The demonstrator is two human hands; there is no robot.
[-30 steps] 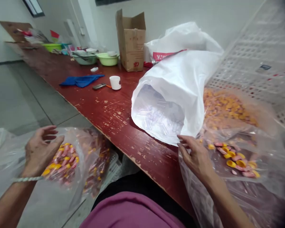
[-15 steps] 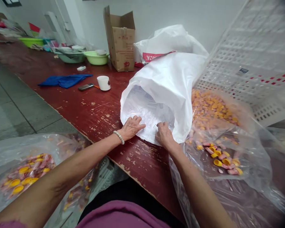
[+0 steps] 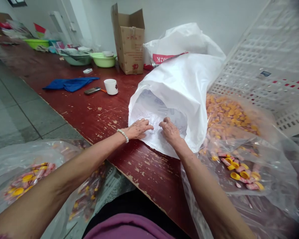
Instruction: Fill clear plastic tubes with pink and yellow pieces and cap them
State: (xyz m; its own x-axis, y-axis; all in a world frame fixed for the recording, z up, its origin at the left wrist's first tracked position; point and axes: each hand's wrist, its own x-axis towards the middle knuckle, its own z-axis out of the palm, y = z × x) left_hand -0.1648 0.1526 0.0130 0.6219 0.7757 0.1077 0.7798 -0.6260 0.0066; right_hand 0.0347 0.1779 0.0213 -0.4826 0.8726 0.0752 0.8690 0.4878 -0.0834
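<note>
A large white woven sack [image 3: 174, 79] lies on its side, its mouth facing me. Inside are many small clear plastic pieces [image 3: 155, 121], too fine to make out singly. My left hand [image 3: 139, 128], with a pale bead bracelet [image 3: 123, 134] at the wrist, rests at the left of the sack's mouth, fingers loosely bent and the thumb apart, by the clear pieces. My right hand [image 3: 169, 132] reaches into the mouth from the right. Its fingers are curled together over the pieces; whatever is between them is hidden.
On the worn red table [image 3: 89, 116] stand a white mug [image 3: 111, 87], a phone [image 3: 92, 91], a blue cloth [image 3: 69, 84], a green basin [image 3: 104, 60] and a cardboard box [image 3: 132, 49]. Plastic bags of yellow-and-pink pieces [image 3: 241, 171] lie right; a white crate [image 3: 269, 66] leans there.
My right hand has moved farther into the sack's mouth. My left hand has turned slightly, its fingers now more bent toward the right. The view has shifted a little.
</note>
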